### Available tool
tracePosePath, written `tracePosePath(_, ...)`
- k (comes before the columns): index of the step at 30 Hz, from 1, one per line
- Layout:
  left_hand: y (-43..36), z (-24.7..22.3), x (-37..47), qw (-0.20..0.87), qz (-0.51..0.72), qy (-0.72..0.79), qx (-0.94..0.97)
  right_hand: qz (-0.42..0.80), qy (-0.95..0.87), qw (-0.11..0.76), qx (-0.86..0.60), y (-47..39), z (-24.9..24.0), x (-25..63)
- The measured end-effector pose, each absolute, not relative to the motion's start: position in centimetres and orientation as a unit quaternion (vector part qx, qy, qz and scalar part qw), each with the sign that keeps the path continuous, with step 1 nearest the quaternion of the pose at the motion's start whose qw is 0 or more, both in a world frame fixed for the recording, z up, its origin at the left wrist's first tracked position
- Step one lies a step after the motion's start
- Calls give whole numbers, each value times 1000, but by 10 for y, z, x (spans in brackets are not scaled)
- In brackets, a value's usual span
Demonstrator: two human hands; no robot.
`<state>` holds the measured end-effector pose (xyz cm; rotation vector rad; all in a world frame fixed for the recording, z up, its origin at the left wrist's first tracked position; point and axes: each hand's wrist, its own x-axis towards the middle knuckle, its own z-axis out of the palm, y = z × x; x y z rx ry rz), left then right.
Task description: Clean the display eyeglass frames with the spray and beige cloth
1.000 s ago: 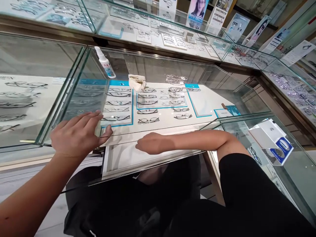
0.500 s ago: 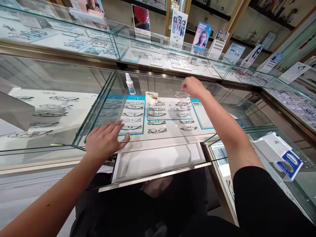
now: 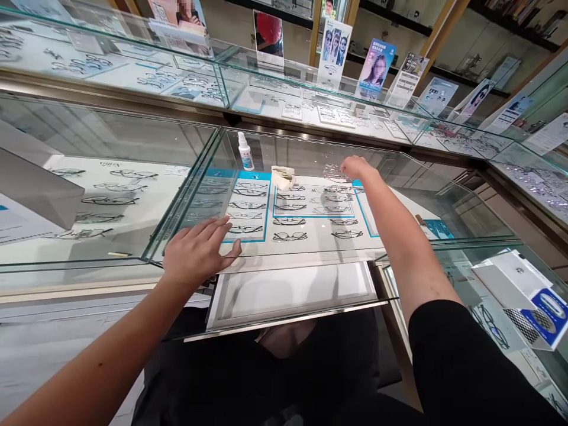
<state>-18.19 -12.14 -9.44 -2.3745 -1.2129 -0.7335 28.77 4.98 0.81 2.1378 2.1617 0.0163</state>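
Note:
My left hand (image 3: 197,248) lies on the glass counter near its front edge, fingers stretched out and thumb apart, holding nothing. At the far side of the counter, my right hand (image 3: 356,168) is closed, with its fingertips right beside thin-framed eyeglasses (image 3: 332,171). I cannot make out whether those fingers grip the frame. To the left of these eyeglasses sits a crumpled cream cloth (image 3: 283,177). A white spray bottle (image 3: 245,151) stands upright farther left. Under the glass, rows of spectacles (image 3: 290,236) rest on a white display with blue-edged panels.
Below the counter a white drawer (image 3: 293,296) is pulled out over my lap. A white box (image 3: 35,183) stands at left, and a blue-and-white box (image 3: 528,296) at right. Behind runs another glass showcase (image 3: 275,100) with upright advert cards (image 3: 336,53).
My right hand has come down to the eyeglasses at the back of the counter. The left hand stays on the glass. The whole view has shifted slightly.

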Motion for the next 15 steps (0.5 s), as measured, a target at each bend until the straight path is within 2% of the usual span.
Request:
tracePosePath(5,-122,-92,-181,171,-258,-440,-843,16,741,27,671,41,10,283)
tracePosePath(11,-120,-94,-181,199,-252,-439,-839,52,821,-81,562,10,32,242)
tracePosePath(15,-121,-90,-179,194,-253,-438,-841,-71,891,-91,438,-67,67,186)
